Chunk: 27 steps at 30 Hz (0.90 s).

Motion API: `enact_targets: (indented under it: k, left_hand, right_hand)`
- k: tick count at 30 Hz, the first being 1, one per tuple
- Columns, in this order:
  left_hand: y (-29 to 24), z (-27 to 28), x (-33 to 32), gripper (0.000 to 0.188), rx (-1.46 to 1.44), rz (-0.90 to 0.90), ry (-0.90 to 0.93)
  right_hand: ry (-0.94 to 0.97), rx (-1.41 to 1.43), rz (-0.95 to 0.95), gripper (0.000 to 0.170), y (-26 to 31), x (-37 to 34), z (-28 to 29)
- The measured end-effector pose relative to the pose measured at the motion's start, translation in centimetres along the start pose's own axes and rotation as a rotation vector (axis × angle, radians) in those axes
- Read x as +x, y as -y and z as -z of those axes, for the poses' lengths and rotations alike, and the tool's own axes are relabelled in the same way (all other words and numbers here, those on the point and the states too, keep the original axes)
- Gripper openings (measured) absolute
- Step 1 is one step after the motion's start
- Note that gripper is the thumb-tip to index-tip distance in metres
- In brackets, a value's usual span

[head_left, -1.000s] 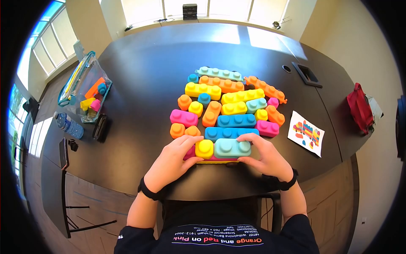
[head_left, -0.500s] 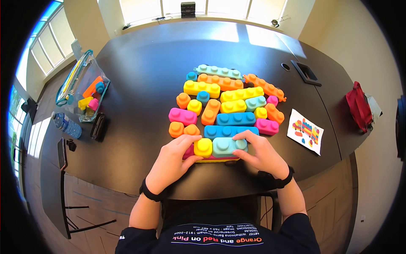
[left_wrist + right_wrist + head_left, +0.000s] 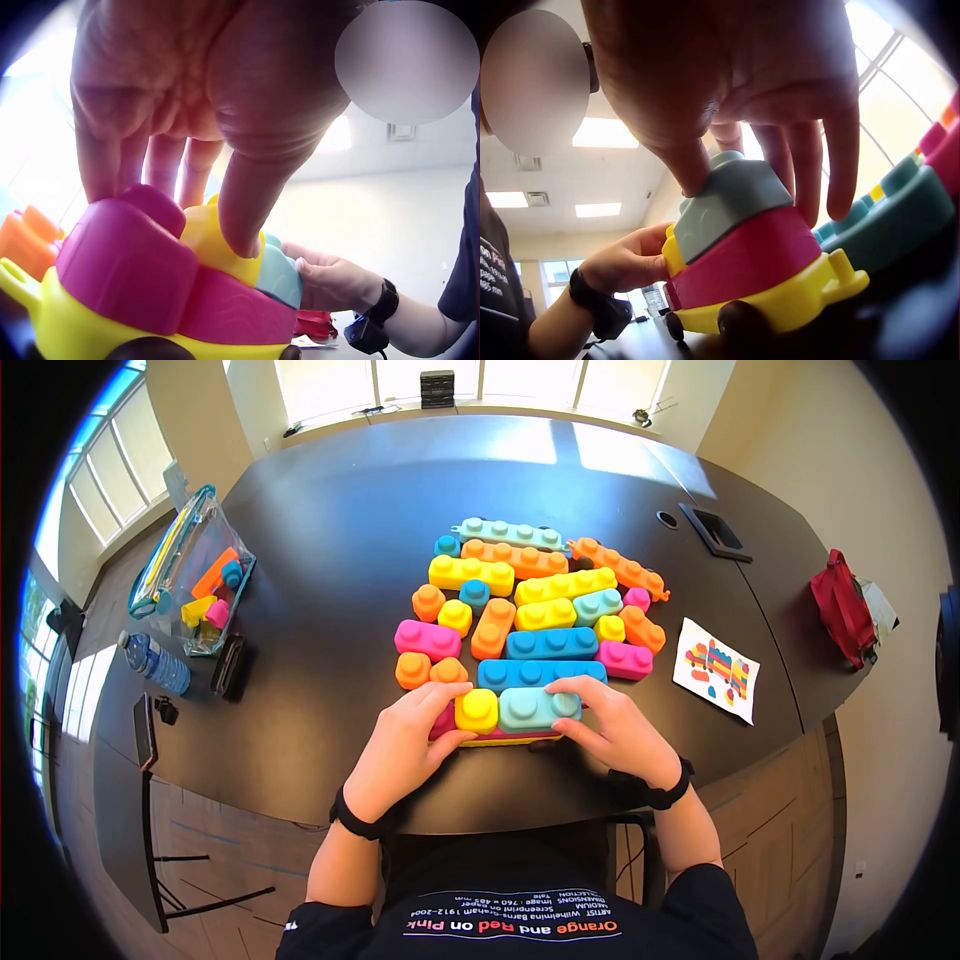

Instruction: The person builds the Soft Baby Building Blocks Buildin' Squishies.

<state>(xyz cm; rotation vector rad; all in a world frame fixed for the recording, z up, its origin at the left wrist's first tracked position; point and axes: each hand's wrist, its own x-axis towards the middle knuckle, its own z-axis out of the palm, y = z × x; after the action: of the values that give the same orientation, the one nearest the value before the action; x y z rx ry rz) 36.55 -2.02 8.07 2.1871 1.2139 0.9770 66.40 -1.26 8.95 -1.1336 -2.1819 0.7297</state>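
Near the table's front edge stands a yellow wheeled base [image 3: 780, 306], carrying a long pink block [image 3: 746, 259]. A small yellow block [image 3: 477, 712] and a light-blue block [image 3: 530, 710] sit side by side on the pink one. My left hand [image 3: 412, 732] pinches the yellow block, thumb on its near side. Beside it, under that palm, a magenta block [image 3: 124, 266] rises from the base's left end. At the other end, my right hand [image 3: 628, 735] grips the light-blue block between thumb and fingers. Both sets of far fingertips are partly hidden behind the blocks.
Just beyond lie rows of loose blocks, a long dark-blue one [image 3: 540, 674] closest. A printed picture sheet [image 3: 716, 670] lies to the right, near a red bag [image 3: 842, 608]. Leftward stand a water bottle [image 3: 155, 662], a dark case [image 3: 229, 666] and a clear zip bag [image 3: 222, 525] holding blocks.
My right thumb and fingers have shifted slightly left, farther onto the light-blue block. My left hand keeps its hold on the yellow block. The head view has shifted a little.
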Motion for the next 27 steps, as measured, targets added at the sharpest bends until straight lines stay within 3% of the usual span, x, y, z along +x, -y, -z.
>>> enact_targets:
  k: [10,12,13,14,16,23,27]
  left_hand:
    - [0.7,1.0,0.5,0.047,-0.004,-0.025,0.023]
    - [2.6,2.7,1.9,0.042,-0.26,0.068,0.105]
    - [2.9,3.9,3.3,0.035,-0.07,0.01,0.044]
    - [3.7,4.3,5.1,0.031,-0.143,-0.005,-0.003]
    - [5.8,5.3,8.0,0.027,0.057,-0.019,-0.041]
    - [13.0,2.6,14.5,0.042,0.434,0.123,0.172]
    - [13.9,2.3,15.3,0.04,0.386,0.206,0.26]
  right_hand:
    - [0.005,0.022,-0.018,0.039,-0.3,-0.1,-0.5]
    - [0.006,0.018,-0.027,0.039,-0.3,0.0,-0.4]
    - [0.014,0.019,-0.035,0.04,-0.3,0.0,-0.4]
    - [0.023,0.021,-0.044,0.042,-0.3,0.0,-0.5]
    - [0.03,0.019,-0.045,0.042,-0.3,0.0,-0.5]
    - [0.021,0.028,-0.043,0.043,-0.4,0.0,-0.7]
    - [0.014,0.035,-0.042,0.043,-0.4,-0.1,-0.7]
